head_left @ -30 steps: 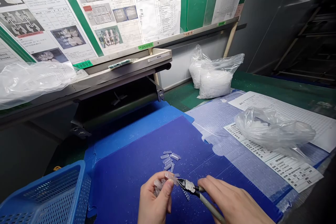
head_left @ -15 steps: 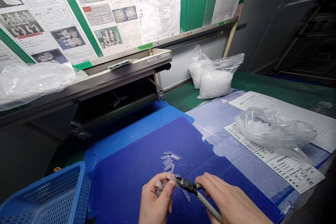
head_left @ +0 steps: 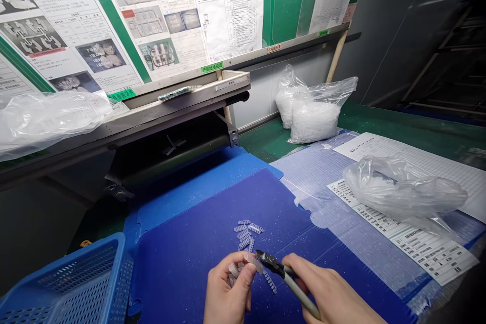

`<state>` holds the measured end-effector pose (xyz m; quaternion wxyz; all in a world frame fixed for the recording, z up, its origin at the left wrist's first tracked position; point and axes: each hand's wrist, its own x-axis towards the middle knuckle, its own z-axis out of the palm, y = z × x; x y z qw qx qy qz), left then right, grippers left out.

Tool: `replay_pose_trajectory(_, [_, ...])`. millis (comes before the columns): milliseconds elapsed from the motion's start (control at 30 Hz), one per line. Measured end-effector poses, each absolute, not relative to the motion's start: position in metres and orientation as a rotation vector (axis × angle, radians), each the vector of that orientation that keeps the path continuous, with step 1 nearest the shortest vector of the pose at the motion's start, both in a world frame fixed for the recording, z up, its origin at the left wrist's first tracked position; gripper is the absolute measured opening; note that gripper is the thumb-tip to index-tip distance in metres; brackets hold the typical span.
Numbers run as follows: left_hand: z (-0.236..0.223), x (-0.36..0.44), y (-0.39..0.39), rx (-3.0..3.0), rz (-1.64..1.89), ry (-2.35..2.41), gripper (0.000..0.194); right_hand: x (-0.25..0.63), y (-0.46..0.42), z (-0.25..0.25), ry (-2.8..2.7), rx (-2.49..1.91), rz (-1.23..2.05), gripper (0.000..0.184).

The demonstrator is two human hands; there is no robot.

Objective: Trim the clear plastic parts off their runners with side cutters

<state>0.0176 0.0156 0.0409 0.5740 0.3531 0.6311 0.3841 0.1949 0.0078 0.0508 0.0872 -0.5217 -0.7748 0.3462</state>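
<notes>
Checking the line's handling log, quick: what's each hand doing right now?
Left hand: closed, holding clear plastic parts.
Right hand: closed, holding grey-handled side cutters.

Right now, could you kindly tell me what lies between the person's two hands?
In the head view, the left hand and right hand have between them the cutters, a clear plastic piece and a ribbed strip.

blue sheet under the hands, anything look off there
Yes: fine white flecks are scattered across the blue corrugated plastic sheet, probably cutting debris, and one comb-shaped plastic strip lies apart from the pile of strips, by the side cutters.
</notes>
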Motion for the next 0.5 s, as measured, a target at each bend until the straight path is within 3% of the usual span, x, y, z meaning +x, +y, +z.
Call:
replay_pose_trajectory(267, [0.0458,0.0199,0.0157,0.863,0.899,1.493,0.04,0.1924,0.0099,0.058,-2.383,-1.523,0.954,0.046])
replay_pose_trajectory(500, [0.0418,0.0186,0.015,0.89,0.869,1.507,0.038,0.19,0.0083,0.0496,-2.39,-1.531,0.894,0.041])
